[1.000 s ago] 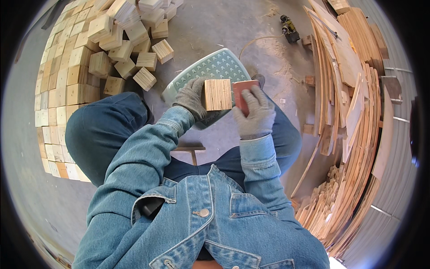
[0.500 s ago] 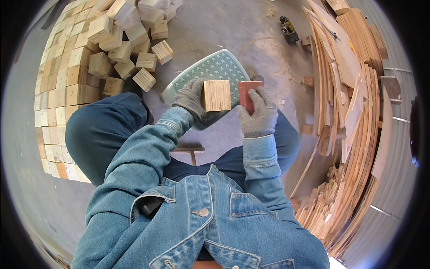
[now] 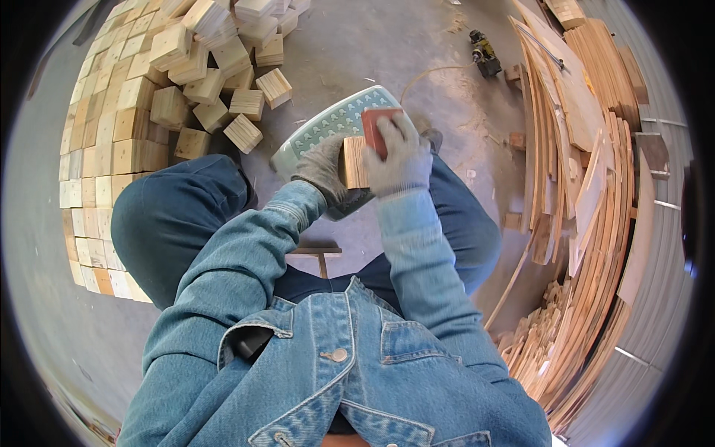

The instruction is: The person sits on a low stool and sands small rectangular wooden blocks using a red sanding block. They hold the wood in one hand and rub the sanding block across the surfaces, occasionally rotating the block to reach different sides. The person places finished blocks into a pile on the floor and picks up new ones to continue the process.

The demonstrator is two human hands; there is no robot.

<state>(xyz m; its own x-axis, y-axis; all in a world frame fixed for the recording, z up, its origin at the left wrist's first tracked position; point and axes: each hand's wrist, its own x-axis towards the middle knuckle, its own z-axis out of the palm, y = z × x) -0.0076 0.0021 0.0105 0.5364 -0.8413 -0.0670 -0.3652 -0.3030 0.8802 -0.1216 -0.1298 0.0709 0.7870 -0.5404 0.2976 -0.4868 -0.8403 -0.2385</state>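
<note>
Between my knees stands a pale green plastic stool [image 3: 313,138] with a bumpy top. Over it, my left hand [image 3: 322,165], in a grey glove, grips a wooden block [image 3: 356,160] from its left side, and striped grain shows on the block's upward face. My gloved right hand [image 3: 401,156] is closed around a reddish-brown sanding block [image 3: 378,125]. It lies over the wooden block's right part, so that part is hidden. Whether the sanding block presses on the wood or hovers just above it, I cannot tell.
Stacked wooden blocks [image 3: 134,141] form a large pile at the left, with several loose ones tumbled beside it. Sheets and strips of wood [image 3: 603,223] lean along the right. A yellow-and-black power drill [image 3: 484,54] lies on the floor [image 3: 335,52] at the far right.
My right hand has moved left with the sanding block, from beside the wooden block to over its right part. My left hand keeps its grip, shifted only slightly.
</note>
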